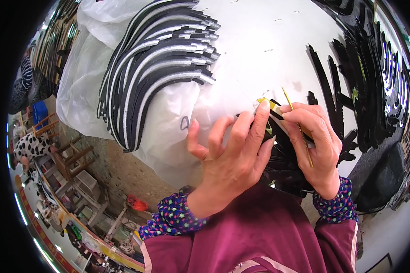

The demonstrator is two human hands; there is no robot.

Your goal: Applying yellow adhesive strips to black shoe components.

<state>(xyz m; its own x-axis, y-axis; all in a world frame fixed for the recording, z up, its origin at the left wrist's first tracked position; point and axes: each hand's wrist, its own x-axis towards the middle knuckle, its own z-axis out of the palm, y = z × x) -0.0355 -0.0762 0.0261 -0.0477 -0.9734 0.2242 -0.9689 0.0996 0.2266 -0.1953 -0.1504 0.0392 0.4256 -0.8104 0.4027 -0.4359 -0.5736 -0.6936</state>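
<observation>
My right hand (318, 136) has a thin yellow stick (285, 96) held across it, with its pointed tip sticking up past the fingers. Its thumb and index fingertips come together at a black strip (274, 108) with a yellow end patch (261, 99). My left hand (234, 154) lies with fingers spread; the index fingertip rests on that yellow patch and the thumb stands apart. Below and between the hands, a bunch of black strips (284, 168) is partly covered by them. What lies under the left fingers is hidden.
Curved black strips with white bands (141, 73) lie stacked on translucent plastic sheeting (84, 91) at left. More black strips (362, 86) are heaped at right on the white tabletop (259, 50). Beyond the table's left edge stand a wooden stool (73, 157) and a blue bin (39, 113).
</observation>
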